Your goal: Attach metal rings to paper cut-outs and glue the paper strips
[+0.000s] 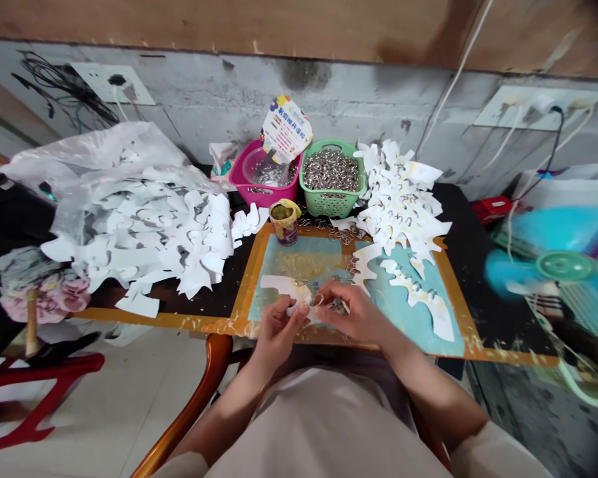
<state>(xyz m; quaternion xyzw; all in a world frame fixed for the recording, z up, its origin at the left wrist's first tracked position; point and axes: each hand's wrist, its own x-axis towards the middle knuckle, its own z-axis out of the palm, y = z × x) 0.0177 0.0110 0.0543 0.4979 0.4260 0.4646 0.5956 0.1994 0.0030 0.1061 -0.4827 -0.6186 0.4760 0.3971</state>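
Cutout (278,285), white, flat, curved: left hand (280,325) pinches it over blue, brown-edged mat (383,312); right hand (351,309) grips small silvery metal ring (319,300) beside it; green perforated plastic basket (331,203) stands behind.

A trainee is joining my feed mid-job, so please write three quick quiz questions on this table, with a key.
1. True or false: the green plastic basket stands between the pink plastic basket and the right-hand pile of cut-outs.
2. What does the left hand pinch?
A) a cup
B) a white cut-out
C) a power plug
3. Fill in: beyond the right hand, to its right, a cut-out with metal loops lies on a ____ sheet.

Key: 1. True; 2. B; 3. light blue
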